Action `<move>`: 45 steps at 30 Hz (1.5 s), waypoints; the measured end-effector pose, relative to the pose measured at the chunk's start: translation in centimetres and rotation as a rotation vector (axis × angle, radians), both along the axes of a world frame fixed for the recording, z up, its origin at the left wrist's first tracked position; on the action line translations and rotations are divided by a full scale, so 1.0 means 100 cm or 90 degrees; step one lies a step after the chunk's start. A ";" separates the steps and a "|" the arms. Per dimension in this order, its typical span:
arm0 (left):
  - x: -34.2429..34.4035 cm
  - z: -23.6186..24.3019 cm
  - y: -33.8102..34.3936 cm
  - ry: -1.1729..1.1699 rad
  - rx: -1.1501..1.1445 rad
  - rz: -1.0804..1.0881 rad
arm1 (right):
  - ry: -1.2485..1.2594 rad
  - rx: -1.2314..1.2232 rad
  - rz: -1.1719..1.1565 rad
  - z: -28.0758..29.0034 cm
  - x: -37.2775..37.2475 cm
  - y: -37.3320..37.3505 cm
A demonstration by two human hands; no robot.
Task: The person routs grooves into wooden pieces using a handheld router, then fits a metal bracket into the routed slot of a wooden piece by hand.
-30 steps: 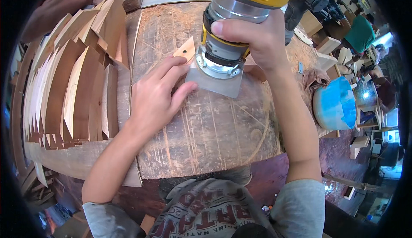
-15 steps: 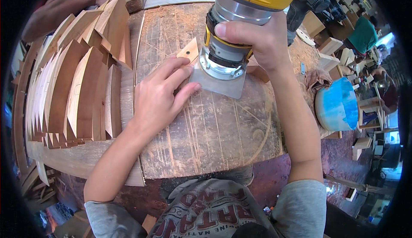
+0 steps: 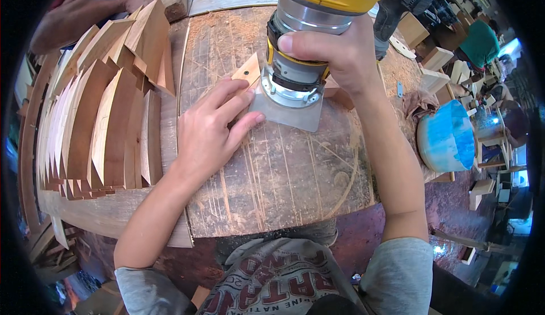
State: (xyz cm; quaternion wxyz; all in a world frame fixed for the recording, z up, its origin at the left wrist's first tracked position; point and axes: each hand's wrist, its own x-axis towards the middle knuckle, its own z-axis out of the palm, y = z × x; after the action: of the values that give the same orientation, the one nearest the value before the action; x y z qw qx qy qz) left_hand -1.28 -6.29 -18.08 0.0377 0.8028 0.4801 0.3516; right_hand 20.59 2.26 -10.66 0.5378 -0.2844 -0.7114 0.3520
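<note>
My right hand (image 3: 352, 56) is wrapped round a yellow and black trim router (image 3: 306, 42), thumb across its front. The router's clear base plate (image 3: 292, 119) is low over the worktable, close to a pale wooden piece (image 3: 248, 72) with a dark screw-like dot in it. My left hand (image 3: 216, 116) lies with its fingers apart, fingertips on the wooden piece and at the left edge of the base plate. Its thumb is stretched out by the plate's near left corner. The router bit is hidden.
Curved wooden pieces (image 3: 108, 122) stand stacked at the left. Another person's arm (image 3: 85, 22) reaches in behind them. A cordless drill (image 3: 397, 8) lies at the far right, with a blue-stained bucket (image 3: 448, 136) and a brown rag (image 3: 421, 103) nearer. Sawdust (image 3: 227, 25) covers the table's far part.
The router and my right hand have shifted slightly left. My left hand stays against the wooden piece, and the whole view has moved a little.
</note>
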 end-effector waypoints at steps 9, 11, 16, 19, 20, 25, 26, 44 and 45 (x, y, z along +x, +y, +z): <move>0.002 0.000 0.000 0.005 0.010 0.004 | -0.011 -0.034 -0.006 0.002 0.002 -0.001; 0.002 0.000 0.000 0.005 0.001 0.005 | -0.008 -0.028 -0.007 0.001 0.002 -0.001; -0.002 -0.002 0.000 0.004 0.010 0.006 | 0.010 -0.007 0.003 0.001 -0.002 -0.001; -0.004 -0.001 -0.001 -0.007 0.007 -0.003 | -0.024 -0.016 -0.010 0.001 -0.001 -0.001; -0.002 0.001 0.000 0.003 0.014 -0.011 | -0.001 -0.016 -0.013 0.001 0.001 -0.003; -0.004 0.002 -0.003 -0.002 -0.002 -0.007 | 0.032 -0.018 -0.009 0.004 -0.005 -0.007; -0.005 0.002 -0.003 -0.005 -0.001 -0.007 | 0.037 -0.035 -0.007 0.005 -0.006 -0.009; -0.005 0.000 -0.002 -0.001 -0.006 -0.011 | 0.013 -0.027 -0.006 -0.002 0.003 -0.007; -0.005 -0.001 -0.002 -0.003 -0.006 -0.014 | 0.007 -0.026 -0.006 -0.002 0.003 -0.007</move>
State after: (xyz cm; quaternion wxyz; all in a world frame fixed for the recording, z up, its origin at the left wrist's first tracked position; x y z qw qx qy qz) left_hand -1.80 -6.46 -18.20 0.0465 0.8071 0.4728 0.3507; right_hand 20.86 1.56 -10.83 0.5373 -0.2965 -0.7000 0.3652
